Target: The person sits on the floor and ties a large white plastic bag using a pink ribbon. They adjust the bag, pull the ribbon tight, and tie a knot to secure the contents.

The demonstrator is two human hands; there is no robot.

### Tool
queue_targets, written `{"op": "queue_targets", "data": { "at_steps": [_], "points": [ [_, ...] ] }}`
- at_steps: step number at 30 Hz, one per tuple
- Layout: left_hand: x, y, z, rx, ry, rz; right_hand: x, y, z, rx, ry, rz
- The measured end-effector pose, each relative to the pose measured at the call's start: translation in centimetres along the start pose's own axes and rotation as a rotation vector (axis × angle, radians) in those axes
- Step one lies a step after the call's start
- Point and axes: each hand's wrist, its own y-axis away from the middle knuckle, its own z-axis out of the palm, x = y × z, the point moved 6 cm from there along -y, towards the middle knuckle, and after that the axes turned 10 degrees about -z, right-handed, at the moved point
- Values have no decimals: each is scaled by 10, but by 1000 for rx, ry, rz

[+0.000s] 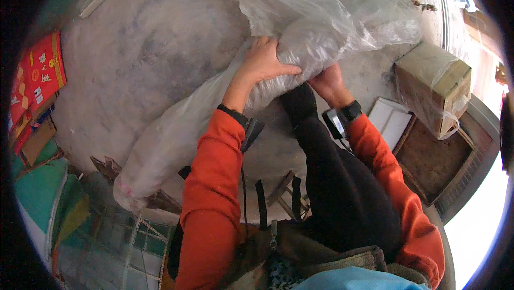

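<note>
A long, loosely bundled roll of clear plastic sheeting stretches diagonally across a concrete floor. Over its middle lies my left hand, gripping the film with the thumb spread on the near side and the fingertips on the far side. Lower down on the right, my right hand holds the underside of the bundle; its fingertips are partly hidden by the film. Beyond my hands, a crumpled loose flap of the sheeting spreads out. My black-clad foot is beside the bundle, between my hands.
To the right stands a cardboard box partly draped in plastic, near a white panel and a brown framed board. Red printed cartons are at the far left. A small wooden stool and a metal frame are near me.
</note>
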Motion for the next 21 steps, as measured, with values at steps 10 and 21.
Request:
{"op": "queue_targets", "data": {
  "at_steps": [10,21],
  "points": [
    [49,56,-31,-597,588,35,-77,52,-17,-258,566,-156],
    [61,92,-58,-716,567,43,-66,36,145,-1161,808,-287]
  ]
}}
